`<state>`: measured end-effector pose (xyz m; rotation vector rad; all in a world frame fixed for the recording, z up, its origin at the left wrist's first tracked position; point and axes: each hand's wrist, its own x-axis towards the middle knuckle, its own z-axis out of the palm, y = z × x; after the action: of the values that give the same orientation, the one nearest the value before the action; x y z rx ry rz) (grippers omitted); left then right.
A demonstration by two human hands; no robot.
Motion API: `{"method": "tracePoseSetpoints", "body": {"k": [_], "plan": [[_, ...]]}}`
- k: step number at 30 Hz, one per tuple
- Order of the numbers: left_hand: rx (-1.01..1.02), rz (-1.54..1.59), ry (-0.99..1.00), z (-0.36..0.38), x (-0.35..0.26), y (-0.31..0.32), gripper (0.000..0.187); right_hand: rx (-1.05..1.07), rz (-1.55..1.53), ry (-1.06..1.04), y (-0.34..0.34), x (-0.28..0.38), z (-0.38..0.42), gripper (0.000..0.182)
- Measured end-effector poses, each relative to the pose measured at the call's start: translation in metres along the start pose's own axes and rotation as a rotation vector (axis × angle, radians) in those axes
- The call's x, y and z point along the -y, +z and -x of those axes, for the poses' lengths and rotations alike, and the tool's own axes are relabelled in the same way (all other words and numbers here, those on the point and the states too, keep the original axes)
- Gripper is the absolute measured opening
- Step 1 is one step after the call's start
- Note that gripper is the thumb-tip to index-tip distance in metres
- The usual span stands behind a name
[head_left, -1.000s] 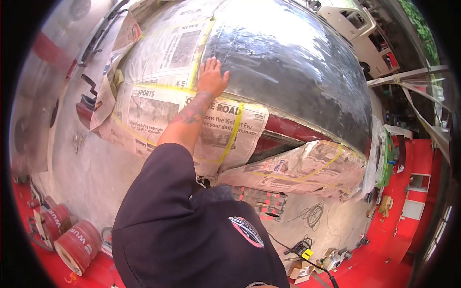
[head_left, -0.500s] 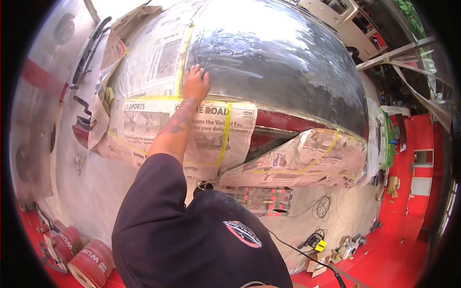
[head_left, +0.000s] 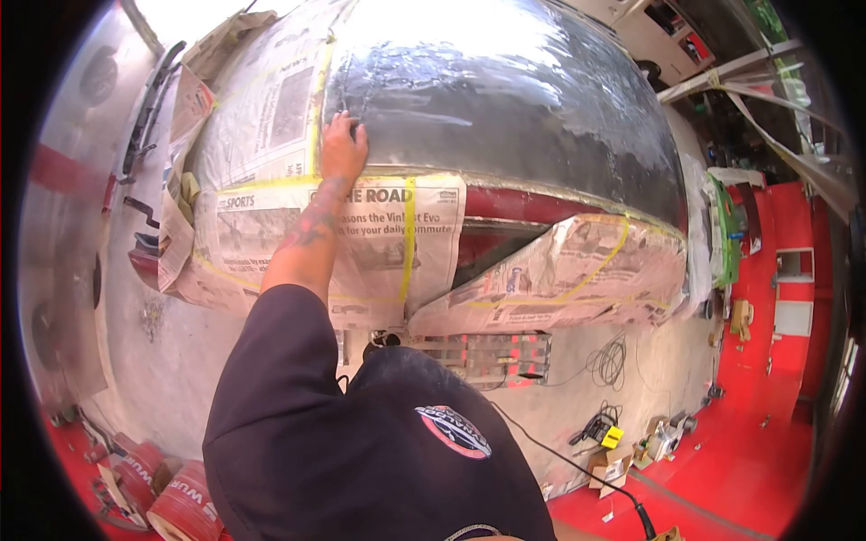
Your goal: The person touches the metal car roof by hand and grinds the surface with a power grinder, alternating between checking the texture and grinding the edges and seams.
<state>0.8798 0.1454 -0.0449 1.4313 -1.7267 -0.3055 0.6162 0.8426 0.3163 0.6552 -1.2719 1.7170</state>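
Observation:
My left hand (head_left: 343, 146) lies palm down on the wet, dull grey car panel (head_left: 505, 99), at its near left corner beside a strip of yellow tape (head_left: 316, 99). The fingers are close together and press on the surface; I cannot tell whether anything is under the palm. My tattooed forearm (head_left: 307, 225) crosses the newspaper masking (head_left: 262, 225) taped over the car's front. My right hand is out of view.
More taped newspaper (head_left: 559, 279) covers the right front of the red car. Below it are the grille (head_left: 487, 356), loose cables (head_left: 609, 361) and a yellow device (head_left: 612, 437) on the grey floor. Red rolls (head_left: 176, 505) lie at lower left. A white vehicle (head_left: 649, 32) stands behind.
My left hand has slid left and toward the near corner of the panel, its fingers drawing together. The view has shifted with it.

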Motion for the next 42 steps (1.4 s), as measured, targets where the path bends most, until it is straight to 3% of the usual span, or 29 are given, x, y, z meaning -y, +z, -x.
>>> {"method": "tracePoseSetpoints", "body": {"k": [2,7,8,14,30,32,42], "plan": [[-0.021,-0.012,0.022,-0.001,-0.001,0.0,0.028,0.027,0.007,0.001,0.002,0.002,0.001,0.029],[0.03,-0.039,0.01,-0.002,-0.001,0.0,0.029,-0.158,-0.041,0.012,0.021,0.01,0.009,0.034],[0.025,-0.074,0.019,-0.002,0.002,0.002,0.03,-0.199,-0.072,0.004,0.038,0.014,0.015,0.025],[0.02,-0.064,0.026,-0.004,0.003,0.001,0.028,-0.255,-0.061,0.015,0.045,0.022,0.017,0.021],[0.093,-0.025,-0.045,-0.005,-0.007,-0.008,0.026,-0.143,-0.102,0.083,0.007,0.017,0.005,0.024],[0.091,-0.023,-0.042,-0.004,-0.009,-0.008,0.026,-0.32,0.181,0.048,0.006,0.016,0.001,0.048],[0.13,-0.091,-0.029,-0.007,-0.011,-0.01,0.029,-0.349,0.219,0.052,-0.001,0.029,0.005,0.053]]}}
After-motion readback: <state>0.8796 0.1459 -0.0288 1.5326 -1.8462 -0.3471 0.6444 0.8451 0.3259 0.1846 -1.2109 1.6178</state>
